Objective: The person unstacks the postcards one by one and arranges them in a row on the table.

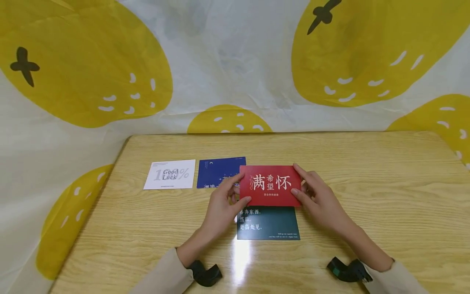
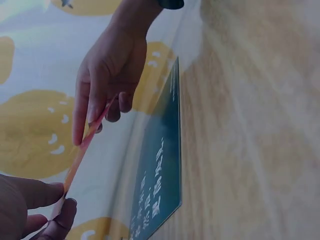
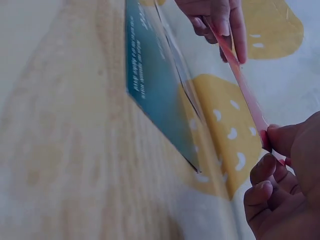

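Observation:
Both hands hold a red card (image 1: 270,185) with white Chinese characters, raised above the table. My left hand (image 1: 224,204) pinches its left edge between thumb and fingers; my right hand (image 1: 321,200) pinches the right edge the same way. In both wrist views the red card (image 2: 80,155) is seen nearly edge-on, tilted. Beneath it a dark green card (image 1: 269,226) with white text lies on the table, its upper part hidden in the head view. Just left of the red card lies a blue card (image 1: 220,169), partly covered by the left hand and the red card.
A white card (image 1: 170,174) reading "Good Luck" lies left of the blue one. The wood-grain table (image 1: 385,183) ends at the back against a white cloth (image 1: 235,61) with large yellow fruit shapes. Each wrist wears a black band (image 1: 205,274).

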Demonstrator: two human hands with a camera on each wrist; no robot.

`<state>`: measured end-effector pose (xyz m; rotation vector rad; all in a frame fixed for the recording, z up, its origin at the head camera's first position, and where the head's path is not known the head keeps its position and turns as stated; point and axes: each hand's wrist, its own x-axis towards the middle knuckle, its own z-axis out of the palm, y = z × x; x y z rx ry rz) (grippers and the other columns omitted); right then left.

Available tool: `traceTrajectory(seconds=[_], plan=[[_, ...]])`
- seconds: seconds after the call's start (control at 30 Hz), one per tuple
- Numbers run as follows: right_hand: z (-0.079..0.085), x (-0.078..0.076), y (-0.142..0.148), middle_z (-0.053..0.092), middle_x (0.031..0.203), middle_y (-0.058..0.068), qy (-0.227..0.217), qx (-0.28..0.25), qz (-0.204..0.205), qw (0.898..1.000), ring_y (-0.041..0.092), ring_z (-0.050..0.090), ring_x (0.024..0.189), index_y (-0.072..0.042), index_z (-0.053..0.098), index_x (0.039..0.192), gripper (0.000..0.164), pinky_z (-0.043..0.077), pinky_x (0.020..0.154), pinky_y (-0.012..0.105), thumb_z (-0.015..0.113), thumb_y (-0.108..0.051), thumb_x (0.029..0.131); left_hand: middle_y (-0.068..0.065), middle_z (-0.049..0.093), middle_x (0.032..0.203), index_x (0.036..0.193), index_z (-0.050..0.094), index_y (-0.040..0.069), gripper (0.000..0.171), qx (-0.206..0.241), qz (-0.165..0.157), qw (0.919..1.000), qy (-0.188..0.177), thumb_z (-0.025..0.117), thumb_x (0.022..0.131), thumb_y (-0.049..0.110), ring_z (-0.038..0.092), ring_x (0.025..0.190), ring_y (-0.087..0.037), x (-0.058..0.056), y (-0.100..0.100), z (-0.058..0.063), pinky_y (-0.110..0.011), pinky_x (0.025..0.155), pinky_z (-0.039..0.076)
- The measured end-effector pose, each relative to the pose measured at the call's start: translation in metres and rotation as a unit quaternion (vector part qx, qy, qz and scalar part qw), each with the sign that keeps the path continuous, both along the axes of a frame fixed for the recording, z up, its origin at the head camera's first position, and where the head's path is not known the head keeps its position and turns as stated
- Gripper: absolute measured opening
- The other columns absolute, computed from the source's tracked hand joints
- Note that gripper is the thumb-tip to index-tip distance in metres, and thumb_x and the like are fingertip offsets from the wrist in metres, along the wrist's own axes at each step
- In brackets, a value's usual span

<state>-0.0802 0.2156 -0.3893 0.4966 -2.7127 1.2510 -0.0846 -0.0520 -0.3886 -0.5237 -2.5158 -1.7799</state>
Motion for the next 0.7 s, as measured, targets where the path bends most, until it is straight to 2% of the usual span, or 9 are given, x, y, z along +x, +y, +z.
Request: traceTrajectory(seconds=[0.1, 0.17, 0.4, 0.6, 0.7], plan=[[0.002, -0.005, 0.0, 0.05, 0.105, 0.005, -0.003, -0.005, -0.008, 1.0, 0.015, 0.047, 0.079, -0.011, 0.034, 0.149, 0.068, 0.043, 0.058, 0.021, 0.066, -0.008, 0.09, -0.001, 0.052, 0.09, 0.139, 0.05, 0.009, 0.063, -0.027, 0.01, 0.9995, 0.014, 0.075, 0.081, 0.002, 0.047, 0.068, -0.018, -0.006, 0.003, 0.001, -0.023, 0.055, 0.038], [0.003, -0.008, 0.0, 0.051, 0.107, 0.006, -0.002, -0.011, -0.012, 1.0, 0.016, 0.047, 0.079, -0.012, 0.034, 0.149, 0.068, 0.044, 0.057, 0.021, 0.066, -0.007, 0.09, -0.001, 0.051, 0.089, 0.138, 0.051, 0.007, 0.062, -0.041, 0.016, 0.9988, 0.021, 0.075, 0.081, 0.004, 0.047, 0.069, -0.019, -0.011, 0.006, 0.002, -0.023, 0.056, 0.038], [0.004, -0.02, 0.002, 0.052, 0.109, 0.01, 0.011, -0.03, -0.032, 0.999, 0.018, 0.048, 0.075, -0.009, 0.037, 0.148, 0.064, 0.042, 0.054, 0.02, 0.065, -0.006, 0.09, -0.006, 0.051, 0.108, 0.136, 0.052, 0.005, 0.062, -0.058, 0.036, 0.9976, 0.013, 0.076, 0.079, 0.002, 0.05, 0.078, -0.018, -0.028, 0.018, 0.003, -0.023, 0.06, 0.043], [0.001, -0.031, 0.007, 0.053, 0.11, 0.012, 0.025, -0.038, -0.047, 0.998, 0.016, 0.049, 0.073, -0.005, 0.041, 0.145, 0.06, 0.04, 0.056, 0.018, 0.065, -0.002, 0.09, -0.009, 0.051, 0.109, 0.135, 0.052, 0.003, 0.064, -0.079, 0.039, 0.996, 0.009, 0.078, 0.077, 0.001, 0.051, 0.083, -0.017, -0.038, 0.026, 0.001, -0.023, 0.065, 0.045], [0.0, -0.034, 0.01, 0.054, 0.109, 0.013, 0.023, -0.033, -0.058, 0.998, 0.016, 0.049, 0.073, -0.004, 0.042, 0.144, 0.058, 0.039, 0.057, 0.017, 0.064, -0.003, 0.09, -0.008, 0.052, 0.108, 0.135, 0.052, 0.003, 0.064, -0.088, 0.032, 0.9956, 0.007, 0.078, 0.077, 0.002, 0.053, 0.081, -0.017, -0.043, 0.029, 0.001, -0.023, 0.063, 0.044]])
